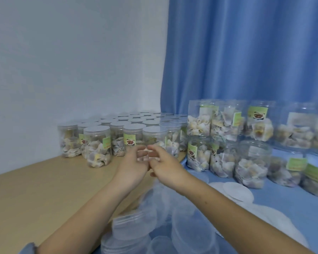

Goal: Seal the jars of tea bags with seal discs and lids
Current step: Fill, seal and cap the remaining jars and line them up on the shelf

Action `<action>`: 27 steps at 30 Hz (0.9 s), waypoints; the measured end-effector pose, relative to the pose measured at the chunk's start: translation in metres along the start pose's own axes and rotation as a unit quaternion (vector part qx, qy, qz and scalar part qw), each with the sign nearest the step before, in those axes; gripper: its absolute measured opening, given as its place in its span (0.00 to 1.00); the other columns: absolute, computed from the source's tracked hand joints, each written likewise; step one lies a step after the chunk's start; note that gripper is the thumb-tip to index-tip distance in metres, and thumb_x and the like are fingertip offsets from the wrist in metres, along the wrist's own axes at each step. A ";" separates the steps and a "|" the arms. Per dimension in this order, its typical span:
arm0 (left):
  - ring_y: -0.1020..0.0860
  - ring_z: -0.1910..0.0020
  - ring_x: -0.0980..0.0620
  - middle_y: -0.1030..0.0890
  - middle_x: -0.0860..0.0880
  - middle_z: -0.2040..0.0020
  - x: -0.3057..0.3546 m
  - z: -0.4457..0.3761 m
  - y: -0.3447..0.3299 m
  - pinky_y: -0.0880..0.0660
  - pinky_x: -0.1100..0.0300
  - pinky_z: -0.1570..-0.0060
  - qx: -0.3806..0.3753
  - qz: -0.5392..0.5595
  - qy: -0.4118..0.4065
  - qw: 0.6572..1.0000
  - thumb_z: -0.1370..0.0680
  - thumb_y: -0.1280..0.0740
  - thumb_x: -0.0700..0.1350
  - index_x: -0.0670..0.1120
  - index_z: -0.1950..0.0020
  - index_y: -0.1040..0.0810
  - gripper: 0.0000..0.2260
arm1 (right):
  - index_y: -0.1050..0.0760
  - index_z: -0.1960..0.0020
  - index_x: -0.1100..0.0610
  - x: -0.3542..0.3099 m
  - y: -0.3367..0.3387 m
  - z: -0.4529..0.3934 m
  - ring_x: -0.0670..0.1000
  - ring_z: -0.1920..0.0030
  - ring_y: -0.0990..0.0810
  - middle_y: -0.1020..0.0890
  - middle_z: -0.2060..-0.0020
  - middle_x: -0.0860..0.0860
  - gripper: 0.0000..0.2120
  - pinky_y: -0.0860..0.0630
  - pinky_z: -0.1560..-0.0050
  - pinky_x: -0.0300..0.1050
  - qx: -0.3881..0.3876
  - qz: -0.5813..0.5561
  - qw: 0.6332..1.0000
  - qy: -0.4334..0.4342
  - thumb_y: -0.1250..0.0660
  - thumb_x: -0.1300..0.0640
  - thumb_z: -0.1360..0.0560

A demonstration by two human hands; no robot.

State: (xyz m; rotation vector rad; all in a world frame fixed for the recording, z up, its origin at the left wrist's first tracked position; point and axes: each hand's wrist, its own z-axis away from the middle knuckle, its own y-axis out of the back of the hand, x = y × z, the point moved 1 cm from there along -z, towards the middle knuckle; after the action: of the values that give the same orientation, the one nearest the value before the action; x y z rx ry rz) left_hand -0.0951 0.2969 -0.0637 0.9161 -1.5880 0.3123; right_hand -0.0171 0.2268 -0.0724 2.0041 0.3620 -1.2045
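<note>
Both hands out front, left hand (pixel 131 166) and right hand (pixel 166 166) curled round a clear jar (pixel 145 156) between them, fingertips nearly meeting over it. Behind, lidded jars (pixel 97 143) on the wooden table (pixel 35 189); loose lids (pixel 134 230) below the wrists.

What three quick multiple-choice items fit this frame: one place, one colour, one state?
1. Where do the white seal discs lie?
A. on the blue cloth, right of the hands
B. on the wooden table
C. on top of the lidded jars

2. What colour is the curtain?
A. green
B. blue
C. white

3. How are the jars stacked at right?
A. lidded
B. empty
C. filled, without lids

Answers:
1 A: discs rest on the cloth.
2 B: blue folds fill the upper right.
3 C: open mouths show, tea bags inside.
</note>
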 end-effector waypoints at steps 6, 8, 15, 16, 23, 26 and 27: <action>0.21 0.46 0.47 0.18 0.47 0.48 0.069 0.000 -0.113 0.25 0.47 0.41 -0.086 0.044 -0.062 0.993 0.28 0.38 0.31 0.46 0.44 0.23 0.16 | 0.31 0.34 0.52 0.014 0.130 0.043 0.54 0.42 0.22 0.21 0.41 0.52 0.19 0.27 0.39 0.54 0.119 0.052 0.992 0.000 0.44 0.63 0.22; 0.21 0.45 0.46 0.18 0.44 0.46 0.089 0.000 -0.155 0.25 0.47 0.41 -0.122 0.077 -0.054 0.988 0.27 0.39 0.31 0.43 0.43 0.24 0.15 | 0.31 0.33 0.53 0.024 0.169 0.057 0.55 0.43 0.22 0.22 0.42 0.53 0.18 0.27 0.39 0.55 0.158 0.055 0.986 -0.017 0.43 0.62 0.22; 0.21 0.52 0.42 0.19 0.41 0.54 0.109 0.017 -0.276 0.24 0.49 0.45 -0.165 0.157 0.019 0.974 0.26 0.36 0.35 0.45 0.55 0.25 0.05 | 0.33 0.32 0.51 0.084 0.260 0.093 0.55 0.50 0.20 0.19 0.53 0.52 0.20 0.24 0.43 0.55 0.250 0.055 0.963 -0.079 0.41 0.58 0.23; 0.21 0.49 0.42 0.19 0.41 0.51 0.106 0.018 -0.288 0.25 0.49 0.43 -0.167 0.155 0.033 0.973 0.25 0.36 0.37 0.44 0.48 0.24 0.07 | 0.33 0.32 0.50 0.093 0.267 0.095 0.54 0.52 0.19 0.19 0.55 0.51 0.20 0.23 0.46 0.53 0.253 0.060 0.962 -0.088 0.41 0.58 0.23; 0.24 0.42 0.41 0.25 0.42 0.39 0.074 -0.002 -0.318 0.27 0.51 0.41 -0.156 -0.001 0.031 0.987 0.24 0.35 0.42 0.44 0.35 0.32 0.18 | 0.40 0.27 0.44 0.148 0.291 0.073 0.44 0.65 0.26 0.21 0.56 0.50 0.26 0.33 0.68 0.33 0.203 0.170 0.954 -0.140 0.40 0.52 0.23; 0.26 0.41 0.43 0.26 0.42 0.37 0.060 -0.024 -0.319 0.29 0.57 0.48 -0.166 -0.094 0.021 0.981 0.24 0.36 0.40 0.42 0.33 0.34 0.20 | 0.49 0.24 0.42 0.164 0.288 0.049 0.53 0.51 0.23 0.25 0.45 0.57 0.32 0.26 0.57 0.41 0.148 0.262 0.936 -0.182 0.39 0.50 0.24; 0.26 0.42 0.43 0.26 0.42 0.38 0.057 -0.032 -0.319 0.30 0.57 0.51 -0.168 -0.108 0.023 0.980 0.24 0.36 0.40 0.42 0.33 0.34 0.20 | 0.50 0.24 0.41 0.169 0.286 0.041 0.58 0.43 0.25 0.28 0.39 0.60 0.32 0.26 0.47 0.46 0.136 0.288 0.926 -0.203 0.39 0.49 0.24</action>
State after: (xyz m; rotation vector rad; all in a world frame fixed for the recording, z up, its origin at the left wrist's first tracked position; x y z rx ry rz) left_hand 0.1524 0.0884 -0.0947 0.8014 -1.4281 -0.0860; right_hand 0.2099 -0.0187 -0.0953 1.8210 -0.5938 -1.2759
